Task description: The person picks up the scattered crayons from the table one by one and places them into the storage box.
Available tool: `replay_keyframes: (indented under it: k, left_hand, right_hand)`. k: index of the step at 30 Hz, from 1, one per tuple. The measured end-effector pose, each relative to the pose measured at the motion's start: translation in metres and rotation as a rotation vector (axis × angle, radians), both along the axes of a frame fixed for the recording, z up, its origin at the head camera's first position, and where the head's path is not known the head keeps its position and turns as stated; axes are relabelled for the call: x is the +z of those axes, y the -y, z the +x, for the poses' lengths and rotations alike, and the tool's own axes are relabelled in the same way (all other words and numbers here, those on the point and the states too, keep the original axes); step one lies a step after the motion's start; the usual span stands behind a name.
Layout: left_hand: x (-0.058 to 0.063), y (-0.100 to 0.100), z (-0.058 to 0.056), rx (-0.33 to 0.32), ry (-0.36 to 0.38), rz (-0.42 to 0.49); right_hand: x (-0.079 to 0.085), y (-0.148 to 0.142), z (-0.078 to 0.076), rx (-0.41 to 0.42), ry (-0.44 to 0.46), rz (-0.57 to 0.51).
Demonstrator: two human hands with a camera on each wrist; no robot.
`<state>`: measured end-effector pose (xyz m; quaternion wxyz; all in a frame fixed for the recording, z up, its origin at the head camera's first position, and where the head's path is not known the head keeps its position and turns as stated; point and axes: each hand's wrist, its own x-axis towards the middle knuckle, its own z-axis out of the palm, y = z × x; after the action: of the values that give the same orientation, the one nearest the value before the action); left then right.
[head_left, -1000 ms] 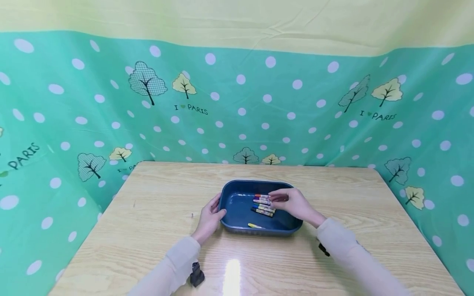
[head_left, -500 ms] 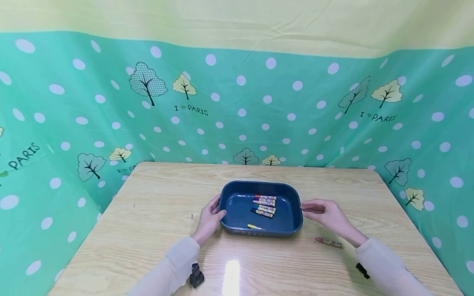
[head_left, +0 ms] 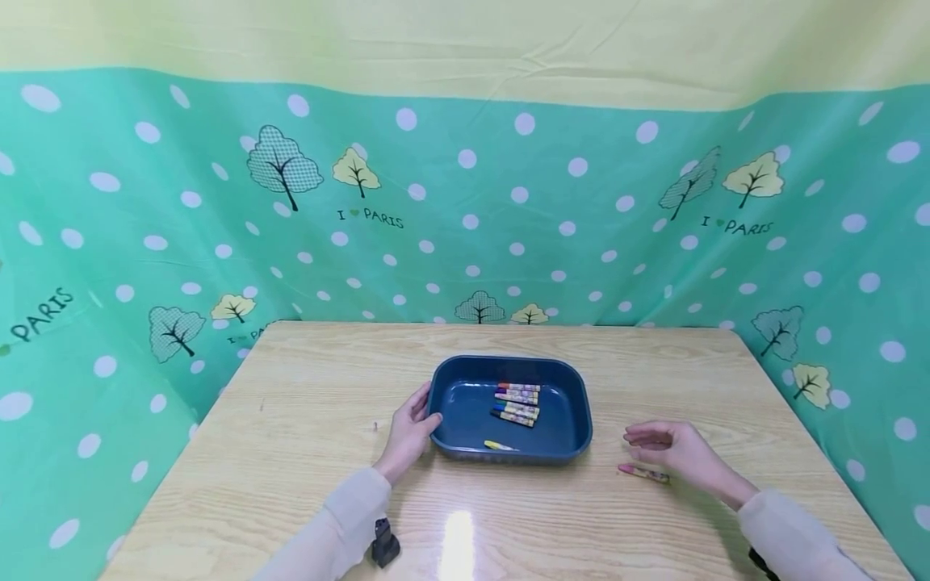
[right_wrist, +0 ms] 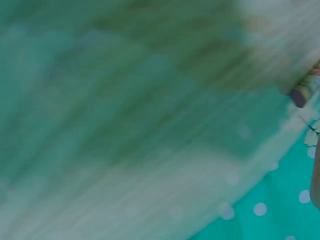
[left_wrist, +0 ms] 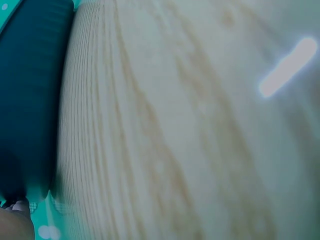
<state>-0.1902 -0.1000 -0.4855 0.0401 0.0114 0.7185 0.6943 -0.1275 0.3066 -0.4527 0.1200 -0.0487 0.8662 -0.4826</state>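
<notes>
A dark blue rectangular basin (head_left: 465,453) stands mid-table. My left hand (head_left: 408,432) holds its left end, thumb over the rim and fingers along the outer wall. In the left wrist view, the basin's wall (left_wrist: 35,90) fills the left edge. Inside the basin, several paper-wrapped crayons (head_left: 518,401) lie side by side, and a yellow crayon (head_left: 500,445) lies apart near the front wall. A pink-tipped crayon (head_left: 644,474) rests on the table to the right. Just above it is my right hand (head_left: 679,452), fingers loosely bent and holding nothing. One crayon end (right_wrist: 302,95) shows in the right wrist view.
The light wood table (head_left: 305,403) extends around the basin, with a bright glare spot near the front. A green dotted curtain (head_left: 508,242) hangs behind the table and along both sides. Tiny specks lie on the tabletop left of the basin.
My right hand has come out of the basin, moved right past its rim and dropped toward the pink crayon on the table. My left hand keeps its hold.
</notes>
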Motion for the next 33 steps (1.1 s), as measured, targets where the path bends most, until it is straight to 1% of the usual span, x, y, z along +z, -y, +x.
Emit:
replay_keyframes:
  k: [6, 10, 12, 14, 18, 19, 21, 25, 27, 31, 33]
  left_hand:
    - [0.002, 0.000, 0.002, -0.007, 0.005, 0.009]
    - [0.002, 0.000, 0.002, -0.008, 0.007, 0.004]
    - [0.001, 0.001, 0.002, -0.001, 0.012, 0.000]
    - [0.000, 0.002, 0.001, 0.004, 0.012, -0.014]
    - [0.000, 0.002, 0.000, 0.014, 0.008, -0.019]
    - [-0.001, 0.001, -0.001, 0.011, 0.002, -0.023]
    - [0.000, 0.000, -0.001, 0.009, 0.002, -0.020]
    - [0.001, -0.001, 0.001, 0.000, -0.001, -0.016]
    - [0.002, -0.001, 0.000, 0.002, 0.006, -0.006]
    - [0.002, -0.001, 0.000, 0.006, 0.012, -0.006]
    - [0.003, -0.001, 0.001, 0.009, 0.012, -0.011]
  right_hand:
    - [-0.014, -0.012, 0.005, 0.026, 0.039, 0.035]
    - [-0.022, -0.016, 0.006, 0.041, 0.056, 0.043]
    - [-0.024, -0.017, 0.006, 0.052, 0.044, 0.059]
    - [-0.025, -0.016, 0.007, 0.074, 0.005, 0.096]
    - [-0.025, -0.013, 0.008, 0.094, -0.098, 0.165]
    - [-0.024, -0.012, 0.008, 0.092, -0.108, 0.173]
    - [-0.024, -0.012, 0.009, 0.071, -0.107, 0.183]
    - [-0.021, -0.011, 0.010, 0.050, -0.069, 0.206]
    - [-0.020, -0.011, 0.009, 0.044, -0.070, 0.216]
    - [-0.012, -0.007, 0.008, 0.025, -0.104, 0.227]
    - [-0.007, -0.004, 0.006, 0.021, -0.143, 0.219]
